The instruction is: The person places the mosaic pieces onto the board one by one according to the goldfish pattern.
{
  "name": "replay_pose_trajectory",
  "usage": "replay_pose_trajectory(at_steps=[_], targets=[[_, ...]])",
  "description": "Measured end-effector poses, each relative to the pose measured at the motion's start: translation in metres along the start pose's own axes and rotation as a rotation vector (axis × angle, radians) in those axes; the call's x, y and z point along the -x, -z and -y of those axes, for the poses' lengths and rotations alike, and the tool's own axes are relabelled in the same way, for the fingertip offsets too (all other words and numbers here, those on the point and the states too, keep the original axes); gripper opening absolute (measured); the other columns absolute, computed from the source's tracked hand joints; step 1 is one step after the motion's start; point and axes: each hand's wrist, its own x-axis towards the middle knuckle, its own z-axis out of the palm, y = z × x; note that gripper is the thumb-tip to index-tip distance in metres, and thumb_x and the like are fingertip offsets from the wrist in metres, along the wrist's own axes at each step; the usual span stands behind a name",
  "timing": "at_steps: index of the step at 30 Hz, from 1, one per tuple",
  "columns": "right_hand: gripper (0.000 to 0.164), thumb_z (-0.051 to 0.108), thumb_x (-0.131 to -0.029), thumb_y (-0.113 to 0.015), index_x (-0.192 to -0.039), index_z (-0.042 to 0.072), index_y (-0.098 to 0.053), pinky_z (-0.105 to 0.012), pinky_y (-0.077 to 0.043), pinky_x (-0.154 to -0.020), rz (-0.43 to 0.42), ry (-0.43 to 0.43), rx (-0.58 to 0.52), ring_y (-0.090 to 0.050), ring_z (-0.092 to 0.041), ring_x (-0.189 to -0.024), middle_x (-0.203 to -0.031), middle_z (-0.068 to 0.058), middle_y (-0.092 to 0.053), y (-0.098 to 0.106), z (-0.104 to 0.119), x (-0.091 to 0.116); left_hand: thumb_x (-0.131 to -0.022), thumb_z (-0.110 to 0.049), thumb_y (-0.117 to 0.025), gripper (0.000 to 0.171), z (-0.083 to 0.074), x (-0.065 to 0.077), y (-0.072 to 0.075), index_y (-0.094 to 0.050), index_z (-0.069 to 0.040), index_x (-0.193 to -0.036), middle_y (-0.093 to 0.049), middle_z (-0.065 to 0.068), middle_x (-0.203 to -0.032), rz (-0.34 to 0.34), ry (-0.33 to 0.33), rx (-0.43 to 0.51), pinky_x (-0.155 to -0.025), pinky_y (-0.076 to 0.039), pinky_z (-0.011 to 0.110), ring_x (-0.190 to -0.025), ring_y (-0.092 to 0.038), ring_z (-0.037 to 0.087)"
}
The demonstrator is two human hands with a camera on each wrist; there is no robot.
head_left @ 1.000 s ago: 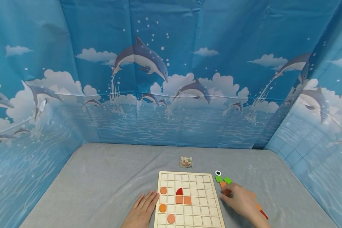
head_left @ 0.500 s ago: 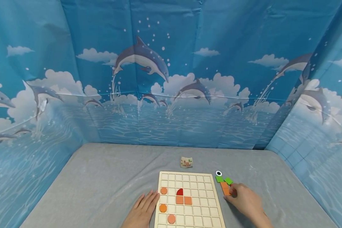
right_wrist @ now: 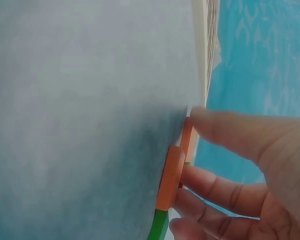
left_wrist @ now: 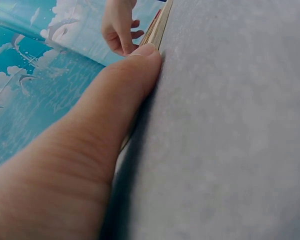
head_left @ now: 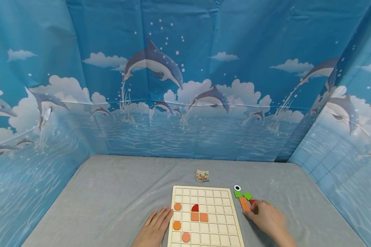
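At its left edge, the pale wooden grid board (head_left: 214, 219) is touched by the straight fingertips of my left hand (head_left: 153, 228), which lies flat on the grey cloth. To the right of the board, my right hand (head_left: 267, 218) has thumb and index finger at the two sides of an orange tile (right_wrist: 188, 135), pinching it low at the table. A second orange tile (right_wrist: 170, 177) lies beside those fingers. Close by are a red piece (head_left: 252, 201), two green tiles (head_left: 248, 196) and a white ring-shaped disc with a black centre (head_left: 237, 188).
On the board sit a red quarter-circle (head_left: 195, 208), two orange squares (head_left: 203, 217) and three orange discs (head_left: 177, 225). A small patterned card (head_left: 202, 175) lies behind the board. A blue dolphin curtain (head_left: 185, 133) surrounds the grey table (head_left: 120, 192).
My right hand has shifted slightly right, uncovering the orange tiles and a red piece while hiding the orange and red pieces at its right. The left hand stays in place.
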Motion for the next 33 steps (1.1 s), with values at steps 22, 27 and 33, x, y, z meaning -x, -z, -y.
replay_pose_trajectory(at_steps=[22, 27, 33], targets=[[0.026, 0.03, -0.078, -0.076, -0.075, 0.017, -0.053, -0.03, -0.03, -0.046, -0.002, 0.079, 0.007, -0.042, -0.015, -0.053, -0.065, 0.002, -0.044, -0.0023, 0.0055, 0.0011, -0.077, -0.082, -0.04, 0.104, 0.0003, 0.0003, -0.0007, -0.034, -0.004, -0.146, -0.04, 0.008, -0.146, -0.001, 0.001, 0.002, -0.108, -0.008, 0.03, -0.133, -0.036, 0.022], [0.021, 0.026, -0.075, -0.078, -0.075, 0.018, -0.059, -0.031, -0.034, -0.047, 0.004, 0.095, 0.009, -0.043, -0.014, -0.056, -0.067, 0.003, -0.046, -0.0017, 0.0068, 0.0046, -0.078, -0.082, -0.04, 0.104, 0.0006, 0.0006, -0.0013, -0.034, -0.004, -0.146, -0.04, 0.008, -0.145, -0.008, -0.004, -0.007, -0.108, -0.008, 0.03, -0.133, -0.036, 0.022], [0.019, 0.027, -0.074, -0.081, -0.08, 0.016, -0.066, -0.031, -0.036, -0.051, 0.012, 0.101, 0.011, -0.045, -0.012, -0.06, -0.07, 0.005, -0.049, -0.0015, 0.0091, 0.0059, -0.077, -0.082, -0.04, 0.104, -0.0001, -0.0001, -0.0009, -0.033, -0.004, -0.147, -0.039, 0.008, -0.146, 0.009, 0.002, 0.004, -0.108, -0.007, 0.03, -0.133, -0.035, 0.022]])
